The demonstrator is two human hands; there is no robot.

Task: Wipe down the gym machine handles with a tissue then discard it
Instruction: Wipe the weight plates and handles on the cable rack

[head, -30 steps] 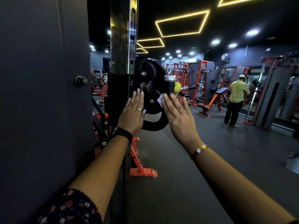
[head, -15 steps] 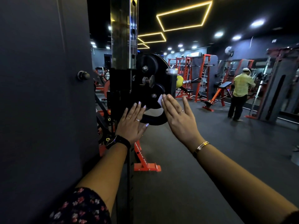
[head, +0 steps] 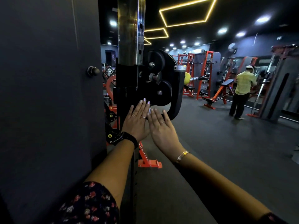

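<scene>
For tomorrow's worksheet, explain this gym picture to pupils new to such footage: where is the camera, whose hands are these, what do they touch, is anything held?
The camera sits on the person's head, looking forward and down, so both arms are the wearer's. The left hand lies flat against the black pulley carriage on a steel column. The right hand, fingers straight, presses the curved black handle; a pale scrap at its fingertips is probably the tissue. Neither hand grips anything. Another person stands across the floor.
</scene>
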